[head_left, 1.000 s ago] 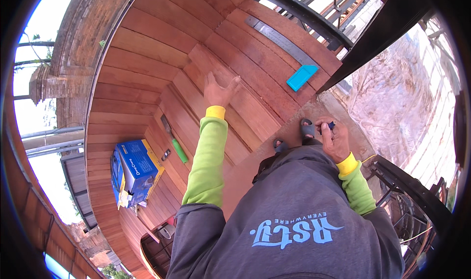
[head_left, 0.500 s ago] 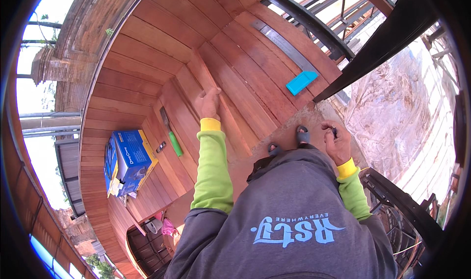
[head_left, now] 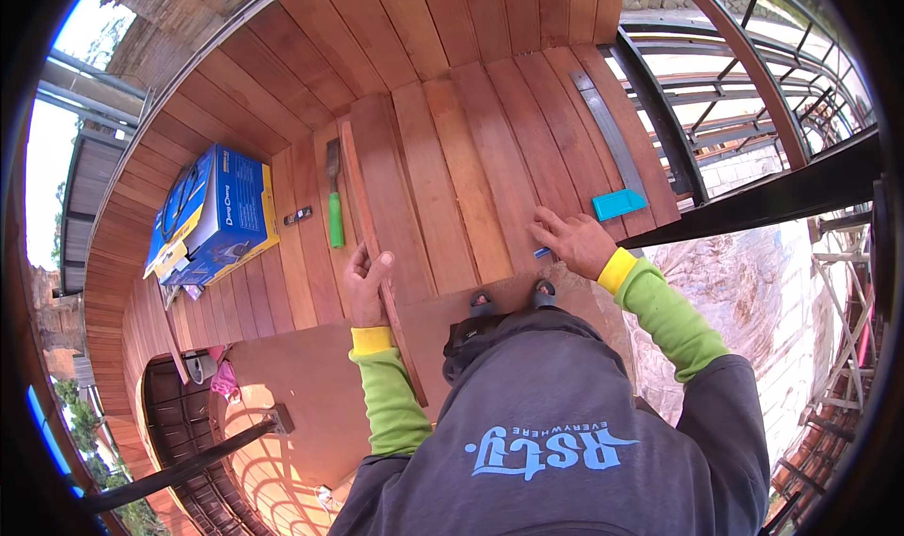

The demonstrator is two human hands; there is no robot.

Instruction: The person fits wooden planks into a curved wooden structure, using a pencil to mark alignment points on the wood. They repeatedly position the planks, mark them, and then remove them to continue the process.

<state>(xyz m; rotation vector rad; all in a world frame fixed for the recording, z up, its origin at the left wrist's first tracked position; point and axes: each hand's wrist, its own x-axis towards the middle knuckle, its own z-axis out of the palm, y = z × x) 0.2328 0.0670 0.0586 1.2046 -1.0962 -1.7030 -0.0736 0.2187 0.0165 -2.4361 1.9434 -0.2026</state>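
Note:
My left hand (head_left: pixel 365 286) is closed around a long narrow wooden strip (head_left: pixel 365 197), which lies across the slatted bench and juts past its near edge. Low over the bench's front edge, my right hand (head_left: pixel 579 242) has bent fingers around a small blue stick-like thing (head_left: pixel 541 251), mostly hidden by the hand. To the right of that hand is a try square with a teal handle (head_left: pixel 619 203) and a long steel blade (head_left: pixel 607 131). A chisel with a green handle (head_left: pixel 335 221) rests left of the strip, its blade pointing away from me.
A blue and yellow cardboard box (head_left: pixel 221 218) stands on the left of the wooden bench (head_left: pixel 476 159), with a small dark item (head_left: pixel 298 216) beside it. Black metal beams (head_left: pixel 753 187) border the right side. A dark bar (head_left: pixel 188 461) crosses the lower left.
My view has turned toward the right. My right hand has come forward from beside my body to the bench edge. The left hand still has the strip, whose near end now reaches closer to me.

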